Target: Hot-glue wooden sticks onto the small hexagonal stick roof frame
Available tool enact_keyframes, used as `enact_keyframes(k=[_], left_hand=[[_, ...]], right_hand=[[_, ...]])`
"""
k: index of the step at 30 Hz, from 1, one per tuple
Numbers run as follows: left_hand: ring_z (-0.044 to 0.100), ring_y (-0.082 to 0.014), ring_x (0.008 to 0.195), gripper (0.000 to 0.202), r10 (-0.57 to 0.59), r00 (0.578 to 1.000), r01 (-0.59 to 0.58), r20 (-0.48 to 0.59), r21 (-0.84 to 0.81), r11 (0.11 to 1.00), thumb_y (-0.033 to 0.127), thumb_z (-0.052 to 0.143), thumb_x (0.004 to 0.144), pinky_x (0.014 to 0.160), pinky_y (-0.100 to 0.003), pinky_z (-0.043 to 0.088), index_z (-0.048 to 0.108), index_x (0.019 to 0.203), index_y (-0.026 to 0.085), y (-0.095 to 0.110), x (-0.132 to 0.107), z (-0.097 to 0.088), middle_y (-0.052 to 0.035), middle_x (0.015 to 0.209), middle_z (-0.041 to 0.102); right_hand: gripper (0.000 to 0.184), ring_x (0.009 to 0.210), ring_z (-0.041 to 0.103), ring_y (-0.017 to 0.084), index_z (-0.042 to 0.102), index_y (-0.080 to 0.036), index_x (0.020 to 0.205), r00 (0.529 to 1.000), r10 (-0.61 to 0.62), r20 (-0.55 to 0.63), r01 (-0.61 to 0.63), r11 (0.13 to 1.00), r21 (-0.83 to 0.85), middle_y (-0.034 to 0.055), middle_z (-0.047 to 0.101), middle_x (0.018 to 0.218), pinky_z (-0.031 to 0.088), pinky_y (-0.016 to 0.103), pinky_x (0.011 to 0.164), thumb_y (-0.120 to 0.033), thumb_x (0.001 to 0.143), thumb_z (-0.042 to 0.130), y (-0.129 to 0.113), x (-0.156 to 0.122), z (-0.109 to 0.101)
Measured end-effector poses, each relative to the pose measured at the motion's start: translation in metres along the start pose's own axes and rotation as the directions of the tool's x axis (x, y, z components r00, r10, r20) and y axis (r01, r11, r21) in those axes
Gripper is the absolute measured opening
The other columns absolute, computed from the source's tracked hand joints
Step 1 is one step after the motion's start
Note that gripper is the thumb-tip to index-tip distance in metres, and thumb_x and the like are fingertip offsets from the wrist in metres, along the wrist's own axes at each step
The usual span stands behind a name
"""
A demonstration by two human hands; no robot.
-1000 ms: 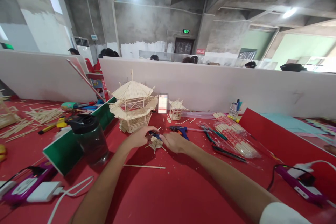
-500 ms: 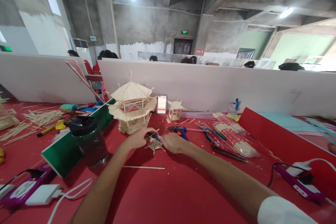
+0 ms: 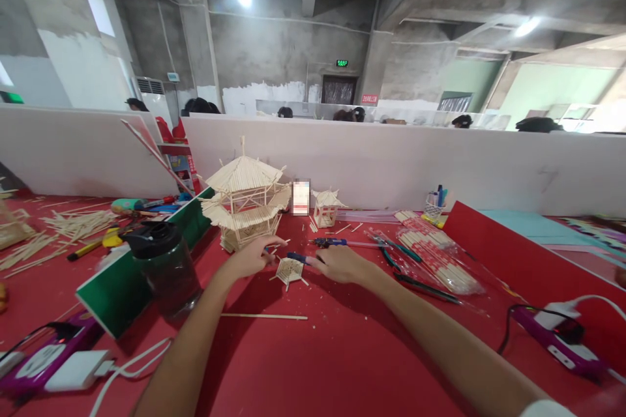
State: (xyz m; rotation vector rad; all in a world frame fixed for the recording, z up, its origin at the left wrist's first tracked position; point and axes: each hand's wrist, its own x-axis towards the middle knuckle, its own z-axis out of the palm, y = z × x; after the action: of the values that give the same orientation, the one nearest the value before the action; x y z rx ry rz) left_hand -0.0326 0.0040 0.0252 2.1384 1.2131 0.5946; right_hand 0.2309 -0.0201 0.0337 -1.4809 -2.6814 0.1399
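My right hand [image 3: 337, 264] is closed on a dark blue pen-like tool [image 3: 297, 258], its tip pointing left. To the left, my left hand [image 3: 254, 257] has its forefinger stretched out and the other fingers curled. A small blue bit shows at those fingers, too small to name. Between and just below both hands, a web-shaped hexagonal piece of thin wooden sticks [image 3: 289, 270] lies flat on the red table [image 3: 313, 365]. One loose stick [image 3: 267, 316] lies nearer to me. A blue hot glue gun [image 3: 332, 242] rests just behind my right hand.
A stick pagoda [image 3: 244, 202] and a small stick pavilion [image 3: 327, 208] stand behind my hands. At left are a dark water bottle [image 3: 163, 267] and a green board [image 3: 115, 296]. Bagged sticks [image 3: 435, 254] and pliers [image 3: 391, 254] lie right, beside a red divider [image 3: 518, 260].
My hands were together over the web-shaped piece and have moved apart. The dark blue tool stays with my right hand, and more of the web-shaped piece shows.
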Motion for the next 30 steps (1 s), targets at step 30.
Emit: enact_keyframes(k=[30], left_hand=[[0.066, -0.0195, 0.078, 0.022, 0.026, 0.997, -0.022, -0.079, 0.056, 0.998, 0.035, 0.06, 0.081, 0.069, -0.028, 0.048, 0.069, 0.09, 0.017, 0.024, 0.002, 0.008, -0.0076, 0.087, 0.073]], right_hand=[[0.028, 0.098, 0.064, 0.02, 0.063, -0.02, 0.117, 0.947, 0.124, -0.296, -0.038, 0.959, 0.281, 0.0083, 0.069, 0.111, 0.043, 0.029, 0.088, -0.028, 0.091, 0.055, 0.012, -0.026, -0.002]])
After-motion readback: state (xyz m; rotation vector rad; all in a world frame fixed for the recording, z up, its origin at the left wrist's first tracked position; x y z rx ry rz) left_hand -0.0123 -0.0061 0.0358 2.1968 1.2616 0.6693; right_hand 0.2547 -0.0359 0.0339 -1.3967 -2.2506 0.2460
